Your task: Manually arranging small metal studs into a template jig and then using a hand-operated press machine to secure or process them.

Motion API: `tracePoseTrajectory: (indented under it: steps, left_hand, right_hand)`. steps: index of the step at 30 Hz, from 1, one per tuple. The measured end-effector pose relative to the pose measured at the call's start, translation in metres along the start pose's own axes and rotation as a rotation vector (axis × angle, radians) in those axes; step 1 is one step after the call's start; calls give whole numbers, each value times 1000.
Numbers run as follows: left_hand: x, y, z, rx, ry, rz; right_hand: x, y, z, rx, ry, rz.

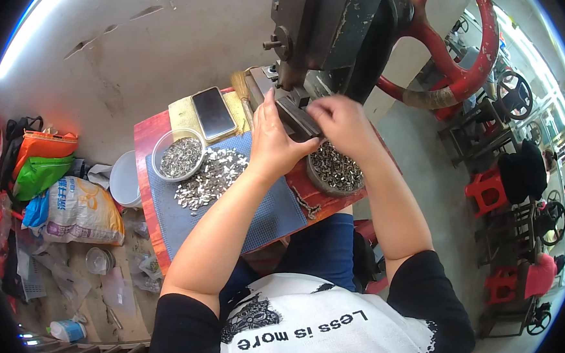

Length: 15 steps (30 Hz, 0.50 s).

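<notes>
Left hand (272,141) spread, thumb and fingers apart, against the left side of a dark metal die block (298,119); right hand (343,124) curled and blurred at its right side, can't tell if it grips anything. Block sits under the ram of a press (325,28). Tub of small metal pieces (335,168) just below the right hand. Blue mat (271,209) to the left carries a loose metal-piece pile (208,181) and a filled clear tub (179,157). Beyond: smartphone (214,113), brush (241,93); red handwheel (488,31) upper right, red stool (486,191) farther off.
</notes>
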<state>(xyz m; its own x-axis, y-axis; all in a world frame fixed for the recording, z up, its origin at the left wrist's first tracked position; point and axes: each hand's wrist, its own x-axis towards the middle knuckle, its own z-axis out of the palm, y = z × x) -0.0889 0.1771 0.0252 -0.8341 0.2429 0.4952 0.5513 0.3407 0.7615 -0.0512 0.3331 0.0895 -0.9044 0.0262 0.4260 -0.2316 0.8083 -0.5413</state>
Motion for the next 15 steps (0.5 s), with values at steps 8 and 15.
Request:
tracePoseTrajectory:
  steps: [8,15]
  left_hand:
    - [-3,-1,3,57,7,8]
    - [-1,6,2,55,18,20]
  right_hand:
    - [21,46,17,114,-174,209]
    - [19,55,27,55,-89,80]
